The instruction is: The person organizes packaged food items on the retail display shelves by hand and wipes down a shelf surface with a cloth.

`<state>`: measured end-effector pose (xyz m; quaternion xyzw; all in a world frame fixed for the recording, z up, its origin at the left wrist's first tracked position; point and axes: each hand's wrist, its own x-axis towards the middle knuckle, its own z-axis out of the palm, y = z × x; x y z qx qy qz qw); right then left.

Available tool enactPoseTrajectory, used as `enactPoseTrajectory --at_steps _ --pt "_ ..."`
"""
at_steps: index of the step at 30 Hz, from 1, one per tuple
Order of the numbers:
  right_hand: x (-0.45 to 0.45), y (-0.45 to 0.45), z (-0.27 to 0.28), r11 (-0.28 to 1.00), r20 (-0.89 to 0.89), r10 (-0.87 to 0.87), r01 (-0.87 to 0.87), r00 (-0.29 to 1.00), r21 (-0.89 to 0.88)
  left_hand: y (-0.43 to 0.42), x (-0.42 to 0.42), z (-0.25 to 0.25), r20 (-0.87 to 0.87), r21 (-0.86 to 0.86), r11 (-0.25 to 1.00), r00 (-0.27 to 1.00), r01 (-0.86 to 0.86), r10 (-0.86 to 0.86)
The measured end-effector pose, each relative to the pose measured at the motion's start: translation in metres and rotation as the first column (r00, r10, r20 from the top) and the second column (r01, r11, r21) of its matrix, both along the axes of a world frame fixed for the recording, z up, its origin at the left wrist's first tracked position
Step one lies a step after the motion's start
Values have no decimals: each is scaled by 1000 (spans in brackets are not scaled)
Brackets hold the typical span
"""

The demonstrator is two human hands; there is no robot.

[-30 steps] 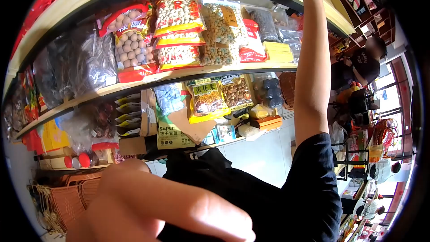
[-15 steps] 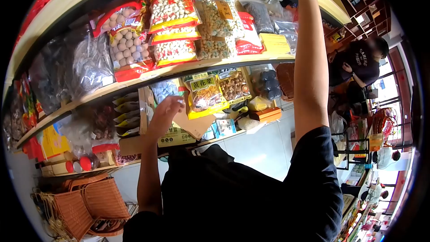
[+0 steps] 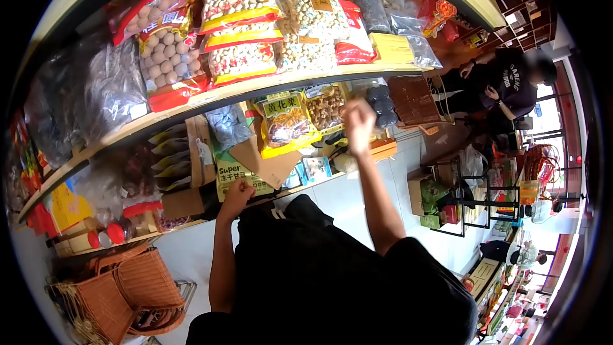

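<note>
Brown-filled packet (image 3: pixel 324 108) beside the right hand (image 3: pixel 359 122), now lower, like the left hand (image 3: pixel 237 197), fingers of both curled together

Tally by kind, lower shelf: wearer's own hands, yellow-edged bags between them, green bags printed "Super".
Hands, left hand and right hand: 2
Yellow-edged bags: 2
Green "Super" bag: 1
Total: 5

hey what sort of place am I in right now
Probably a shop selling dried food: red-and-yellow bags sit on a wooden shelf, with a yellow packet and red-lidded jars below.
</note>
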<state>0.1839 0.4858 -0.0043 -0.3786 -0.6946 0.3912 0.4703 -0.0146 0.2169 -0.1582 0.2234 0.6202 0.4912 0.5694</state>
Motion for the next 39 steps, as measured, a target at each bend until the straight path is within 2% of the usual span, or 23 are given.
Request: enactPoseTrajectory --at_steps 1,2,3,4,5,6,7,8,9,10,13,14,17,18,21,22,27,29,32,35,37,38,39 --pt "4 -21 -23 950 -6 62 -61 998 -305 -1 -2 -4 -21 15 998 998 55 -55" --pt "16 -28 -68 918 135 172 -109 976 -381 -3 -2 -6 -42 26 993 993 113 -112" --pt "22 -40 -95 927 377 285 -154 881 -341 -4 -1 -7 -42 21 992 992 123 -122" --pt "27 -54 -116 880 490 431 -233 757 -414 -5 -1 -7 -58 -7 993 991 121 -121" --pt "35 -69 -137 817 573 562 -291 597 -498 -6 0 -8 -74 -37 992 990 119 -122" --pt "53 -83 -182 764 576 645 -417 503 -492 -7 -1 -11 -76 -44 990 988 131 -134" --pt "51 -93 -180 693 580 711 -534 398 -484 -7 -2 -13 -101 -70 988 984 138 -145" --pt "51 -95 -178 568 484 821 -351 304 -744 -7 -3 -15 -126 -95 985 980 145 -156" --pt "52 -97 -175 379 342 908 -124 244 -917 -6 -3 -17 -128 -101 982 977 158 -170" --pt "56 -102 -173 411 349 877 -139 331 -901 -3 -3 -16 -104 -101 986 984 135 -146" --pt "65 -100 -185 658 528 723 -210 446 -723 7 -1 -14 -43 -125 987 993 101 -107" --pt "67 -97 -189 694 558 688 -198 463 -692 12 0 -15 -5 -139 988 997 75 -76" --pt "72 -86 -191 740 559 607 -146 565 -657 29 5 -17 -43 -116 981 986 155 -160" --pt "73 -85 -191 742 548 578 -108 604 -662 34 7 -29 -27 -65 987 989 146 -148" --pt "77 -79 -194 740 525 542 -76 656 -669 56 9 -42 -30 -93 965 968 246 -249" --pt "79 -77 -196 728 517 545 -67 660 -682 62 8 -48 16 -52 973 975 224 -223" --pt "86 -69 -229 723 437 521 -107 733 -683 81 5 -70 -32 -75 964 966 254 -257" --pt "79 -56 -236 693 426 516 -71 743 -717 94 10 -67 -63 -71 980 980 185 -189" --pt "65 -37 -253 844 472 326 -28 819 -535 109 6 -69 -70 -171 972 982 159 -173" --pt "50 -14 -275 818 478 189 132 858 -560 121 0 -78 -127 -231 959 972 167 -200" --pt "43 2 -278 790 478 109 216 871 -573 131 -5 -83 -51 -294 951 992 99 -119" --pt "40 12 -282 809 468 77 219 881 -546 136 -6 -84 -61 -307 945 988 115 -141" --pt "38 20 -287 748 454 81 247 888 -616 140 -5 -86 -33 -308 951 999 11 -22"
